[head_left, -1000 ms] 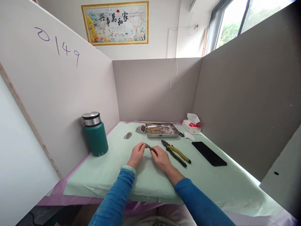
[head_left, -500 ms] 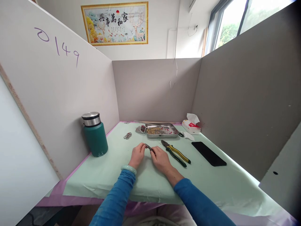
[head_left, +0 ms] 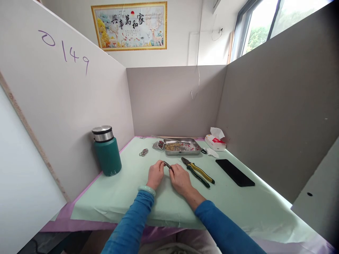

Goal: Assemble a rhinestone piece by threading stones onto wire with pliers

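Note:
Over the middle of the cloth, my right hand (head_left: 180, 179) is closed around a small dark pointed metal tool (head_left: 167, 164). Its narrow tip points left toward my left hand (head_left: 155, 174), whose thumb and fingers are pinched together at that tip. Whatever the left fingers hold is too small to make out. Just right of my right hand lie combination pliers (head_left: 198, 172) with yellow and green handles. Beyond both hands, a shallow metal tray (head_left: 182, 153) holds gold and red beads. A small heap of silvery pieces (head_left: 143, 152) rests to the left of the tray.
A green bottle (head_left: 108, 155) stands at the left edge. On the right lie a black phone-like slab (head_left: 235, 172) and a tissue box (head_left: 215, 142). A clear bag (head_left: 156, 145) touches the tray's left side. Board panels (head_left: 177, 102) enclose the table on three sides.
My left wrist has shifted slightly to the right, and my right forearm slightly left. Both hands keep their pinch at the tool, and the other objects lie as before.

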Available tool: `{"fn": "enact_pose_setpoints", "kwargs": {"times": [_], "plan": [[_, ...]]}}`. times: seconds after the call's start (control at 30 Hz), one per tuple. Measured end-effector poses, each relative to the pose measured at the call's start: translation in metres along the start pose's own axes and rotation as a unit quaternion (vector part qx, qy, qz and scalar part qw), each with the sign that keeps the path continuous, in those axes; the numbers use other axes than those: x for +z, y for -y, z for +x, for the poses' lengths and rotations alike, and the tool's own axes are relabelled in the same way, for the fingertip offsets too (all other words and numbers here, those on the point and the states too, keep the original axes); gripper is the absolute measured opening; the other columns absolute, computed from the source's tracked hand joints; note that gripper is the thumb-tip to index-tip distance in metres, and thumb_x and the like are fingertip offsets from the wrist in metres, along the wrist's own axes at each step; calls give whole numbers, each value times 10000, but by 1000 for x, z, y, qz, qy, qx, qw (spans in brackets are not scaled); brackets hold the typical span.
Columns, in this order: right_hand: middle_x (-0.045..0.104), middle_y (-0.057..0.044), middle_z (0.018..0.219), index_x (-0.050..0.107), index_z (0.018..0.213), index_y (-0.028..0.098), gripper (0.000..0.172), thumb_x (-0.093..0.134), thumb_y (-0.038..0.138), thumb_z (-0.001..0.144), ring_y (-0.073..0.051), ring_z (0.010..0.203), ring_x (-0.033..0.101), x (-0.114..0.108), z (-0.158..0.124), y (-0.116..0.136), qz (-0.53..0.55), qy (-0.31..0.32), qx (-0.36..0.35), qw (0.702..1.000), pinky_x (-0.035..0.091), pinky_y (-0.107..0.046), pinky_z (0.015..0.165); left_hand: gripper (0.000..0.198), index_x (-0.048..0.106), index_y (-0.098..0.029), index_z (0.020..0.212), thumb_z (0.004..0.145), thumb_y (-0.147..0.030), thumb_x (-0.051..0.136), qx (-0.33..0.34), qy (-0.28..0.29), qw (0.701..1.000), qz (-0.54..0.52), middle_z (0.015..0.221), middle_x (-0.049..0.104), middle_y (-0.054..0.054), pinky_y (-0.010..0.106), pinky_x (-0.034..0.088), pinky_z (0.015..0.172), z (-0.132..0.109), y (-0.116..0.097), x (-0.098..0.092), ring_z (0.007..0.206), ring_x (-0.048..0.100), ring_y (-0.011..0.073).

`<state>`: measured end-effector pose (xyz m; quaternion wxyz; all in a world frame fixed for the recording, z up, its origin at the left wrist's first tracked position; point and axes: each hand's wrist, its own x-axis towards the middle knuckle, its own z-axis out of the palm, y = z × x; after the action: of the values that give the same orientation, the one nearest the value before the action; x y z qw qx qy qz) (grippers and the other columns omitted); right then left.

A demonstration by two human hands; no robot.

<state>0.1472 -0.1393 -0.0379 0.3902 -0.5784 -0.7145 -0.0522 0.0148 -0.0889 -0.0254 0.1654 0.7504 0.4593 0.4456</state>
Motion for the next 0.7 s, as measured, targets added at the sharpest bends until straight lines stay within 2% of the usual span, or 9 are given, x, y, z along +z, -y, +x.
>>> {"fn": "enact_pose_setpoints", "kwargs": {"times": [0.27, 0.37, 0.5, 0.6, 0.7], "plan": [[609, -61, 837, 601, 863, 179, 243, 379, 275, 891, -181, 799, 538, 0, 5, 0, 120, 14, 29, 992, 365, -271, 713, 257, 594, -199, 779, 878, -283, 372, 7, -6, 998, -55, 742, 653, 24, 238, 380, 654, 2, -2, -2, 663, 564, 146], [602, -23, 714, 623, 842, 173, 287, 366, 295, 883, -143, 653, 535, 2, 9, -4, 187, 41, 47, 980, 384, -238, 610, 259, 582, -199, 758, 872, -302, 373, 4, -7, 996, -86, 704, 626, 13, 238, 374, 640, 2, -4, -3, 638, 540, 142], [546, 12, 581, 647, 835, 153, 322, 359, 297, 859, -115, 486, 457, 4, 10, -9, 247, 69, 71, 964, 347, -224, 485, 230, 576, -202, 715, 844, -316, 424, -8, -3, 992, -125, 652, 585, -2, 243, 356, 633, 1, -6, -2, 604, 499, 137], [560, 0, 619, 641, 799, 160, 289, 406, 322, 842, -126, 549, 479, 3, 9, -9, 263, 55, 82, 960, 358, -230, 528, 192, 566, -199, 713, 821, -316, 459, -31, -1, 985, -168, 656, 571, -4, 241, 349, 619, 1, -5, -1, 612, 489, 132], [593, -19, 715, 635, 789, 175, 246, 448, 330, 829, -153, 687, 519, 1, 9, -8, 269, 33, 82, 959, 379, -244, 630, 174, 537, -194, 744, 808, -342, 472, -66, 17, 972, -226, 561, 478, -39, 223, 319, 521, 2, -4, 0, 517, 427, 111]]}}
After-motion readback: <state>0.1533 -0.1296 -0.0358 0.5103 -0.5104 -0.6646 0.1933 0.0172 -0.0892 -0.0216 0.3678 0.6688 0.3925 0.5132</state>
